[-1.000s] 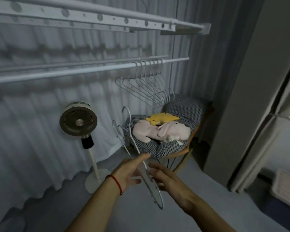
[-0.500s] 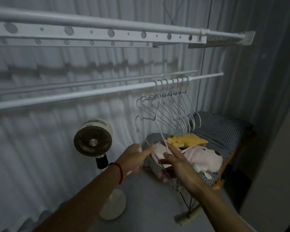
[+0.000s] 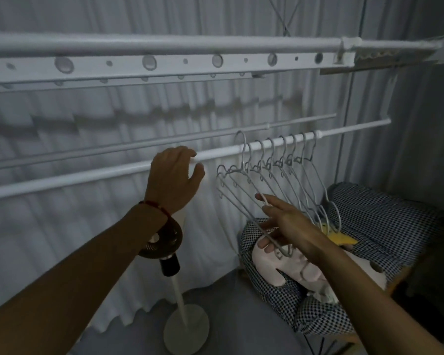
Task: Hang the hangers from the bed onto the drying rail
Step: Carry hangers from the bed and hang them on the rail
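Hooking the newest hanger point(image 3: 241, 172) over the rail point(image 3: 100, 174) looks like the step in hand: its hook sits on top of the rail, at the left end of the hung row point(image 3: 290, 160), a bit higher than the rest, so prob. not fully seated yet. Right hand point(image 3: 285, 226) is loosely closed round the hanger's lower wire, fingers curled under it, thumb side up. It's a light hold, not a clamp. Left hand point(image 3: 176, 175) rests on the rail just left of the hook, fingers draped over the top, thumb hanging free below; it holds nothing else.

Approx. six more hangers hang to the right, packed close and touching each other. Below them is a checked cushion point(image 3: 385, 226) w/ a pink plush point(image 3: 290, 267) and a yellow toy point(image 3: 341, 239) on it. A fan point(image 3: 164, 242) stands just behind the left forearm. A perforated bar point(image 3: 164, 64) runs overhead. Bed isn't in view, so can't tell how many hangers are left.

Next move, I'd judge: let the hook drop fully, release the wire w/o swinging the row, then go back for more.
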Available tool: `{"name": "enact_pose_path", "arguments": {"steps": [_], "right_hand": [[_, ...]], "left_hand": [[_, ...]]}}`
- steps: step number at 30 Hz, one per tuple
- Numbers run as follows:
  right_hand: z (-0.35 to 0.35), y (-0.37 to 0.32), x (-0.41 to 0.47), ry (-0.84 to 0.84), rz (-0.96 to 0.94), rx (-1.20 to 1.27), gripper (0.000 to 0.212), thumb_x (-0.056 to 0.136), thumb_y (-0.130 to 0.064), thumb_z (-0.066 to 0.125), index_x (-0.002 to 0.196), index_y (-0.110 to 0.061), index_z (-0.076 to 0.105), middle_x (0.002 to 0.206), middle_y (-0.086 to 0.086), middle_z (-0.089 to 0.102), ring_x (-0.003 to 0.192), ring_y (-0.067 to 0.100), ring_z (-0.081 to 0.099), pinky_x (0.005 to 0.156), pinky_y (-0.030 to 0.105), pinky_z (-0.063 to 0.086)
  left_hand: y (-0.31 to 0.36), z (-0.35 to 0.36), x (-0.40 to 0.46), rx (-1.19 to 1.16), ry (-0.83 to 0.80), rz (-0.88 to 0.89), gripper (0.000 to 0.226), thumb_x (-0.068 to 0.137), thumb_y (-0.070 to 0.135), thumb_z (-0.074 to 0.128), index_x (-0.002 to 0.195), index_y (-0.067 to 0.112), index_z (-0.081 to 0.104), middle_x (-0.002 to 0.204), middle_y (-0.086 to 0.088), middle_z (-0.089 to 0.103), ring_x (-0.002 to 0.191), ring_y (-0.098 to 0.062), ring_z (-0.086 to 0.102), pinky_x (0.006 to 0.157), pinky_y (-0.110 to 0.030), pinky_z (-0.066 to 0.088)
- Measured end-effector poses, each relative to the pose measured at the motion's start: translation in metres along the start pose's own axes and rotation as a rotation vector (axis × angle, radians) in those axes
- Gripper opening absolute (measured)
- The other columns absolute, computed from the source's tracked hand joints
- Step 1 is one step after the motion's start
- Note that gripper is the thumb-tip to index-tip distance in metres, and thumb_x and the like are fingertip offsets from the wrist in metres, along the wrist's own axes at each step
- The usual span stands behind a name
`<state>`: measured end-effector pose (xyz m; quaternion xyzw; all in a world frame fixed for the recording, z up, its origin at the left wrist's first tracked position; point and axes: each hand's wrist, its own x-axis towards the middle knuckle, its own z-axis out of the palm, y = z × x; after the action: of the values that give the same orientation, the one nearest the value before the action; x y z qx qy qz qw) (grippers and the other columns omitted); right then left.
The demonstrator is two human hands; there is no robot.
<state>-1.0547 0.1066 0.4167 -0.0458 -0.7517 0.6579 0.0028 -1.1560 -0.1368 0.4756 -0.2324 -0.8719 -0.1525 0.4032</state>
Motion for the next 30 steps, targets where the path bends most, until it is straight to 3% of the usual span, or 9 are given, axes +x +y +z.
{"name": "enact_pose_path", "arguments": {"steps": [5,10,14,16,19,23,28,30], "right_hand": [[0.008,0.005,0.019,-0.007,0.038,-0.072,0.036,0.104,-0.033,0.045,0.14,-0.039,0.052,0.114,0.023,0.062,0.079,0.045,0.072,0.068,0.049,0.062],[0.017,0.014,0.027,0.061,0.035,-0.132,0.033,0.104,-0.03,0.046,0.134,-0.04,0.054,0.103,0.018,0.066,0.072,0.04,0.072,0.058,0.04,0.061],[0.019,0.022,0.034,0.092,0.016,-0.207,0.033,0.101,-0.037,0.048,0.132,-0.048,0.053,0.107,0.011,0.069,0.082,0.036,0.073,0.079,0.052,0.061],[0.018,0.022,0.034,0.086,0.029,-0.205,0.034,0.101,-0.038,0.048,0.134,-0.045,0.053,0.111,0.015,0.07,0.086,0.033,0.072,0.084,0.054,0.059],[0.018,0.018,0.032,0.076,0.078,-0.182,0.041,0.1,-0.044,0.05,0.141,-0.036,0.052,0.13,0.008,0.063,0.106,0.03,0.067,0.09,0.045,0.058],[0.016,0.015,0.023,0.054,0.193,-0.065,0.049,0.098,-0.053,0.048,0.135,-0.022,0.055,0.116,0.012,0.067,0.099,0.035,0.07,0.085,0.046,0.059],[0.013,0.018,0.01,0.031,0.236,0.056,0.053,0.095,-0.06,0.047,0.124,-0.017,0.062,0.116,0.024,0.069,0.106,0.04,0.068,0.084,0.044,0.054],[0.013,0.022,0.007,0.054,0.236,0.041,0.05,0.094,-0.061,0.049,0.114,-0.018,0.066,0.113,0.021,0.071,0.105,0.037,0.068,0.091,0.042,0.054]], "left_hand": [[-0.02,0.015,0.008,0.125,-0.106,-0.023,0.048,0.091,0.045,0.039,0.124,0.016,0.058,0.125,-0.001,0.06,0.119,-0.025,0.052,0.111,-0.059,0.027],[-0.035,0.025,0.005,0.107,-0.098,-0.037,0.051,0.093,0.046,0.036,0.131,0.018,0.054,0.128,0.0,0.06,0.122,-0.023,0.051,0.114,-0.06,0.021],[-0.038,0.031,0.005,0.137,-0.082,-0.012,0.052,0.092,0.047,0.034,0.13,0.018,0.053,0.127,0.0,0.06,0.121,-0.022,0.052,0.113,-0.06,0.023],[-0.039,0.033,0.004,0.141,-0.071,-0.004,0.052,0.092,0.047,0.034,0.131,0.019,0.052,0.129,0.0,0.059,0.124,-0.022,0.05,0.114,-0.059,0.021],[-0.041,0.037,0.002,0.135,-0.053,0.01,0.051,0.092,0.045,0.037,0.132,0.018,0.051,0.133,0.0,0.056,0.128,-0.022,0.047,0.116,-0.059,0.017],[-0.04,0.039,0.001,0.131,-0.031,0.029,0.051,0.091,0.042,0.038,0.132,0.015,0.051,0.133,-0.003,0.056,0.128,-0.024,0.047,0.116,-0.059,0.016],[-0.04,0.04,0.001,0.153,-0.05,0.034,0.052,0.091,0.042,0.039,0.134,0.015,0.049,0.136,-0.003,0.054,0.131,-0.023,0.045,0.116,-0.06,0.016],[-0.039,0.039,0.0,0.155,-0.056,0.033,0.053,0.091,0.041,0.039,0.136,0.015,0.048,0.139,-0.004,0.053,0.132,-0.023,0.044,0.117,-0.059,0.015]]}}
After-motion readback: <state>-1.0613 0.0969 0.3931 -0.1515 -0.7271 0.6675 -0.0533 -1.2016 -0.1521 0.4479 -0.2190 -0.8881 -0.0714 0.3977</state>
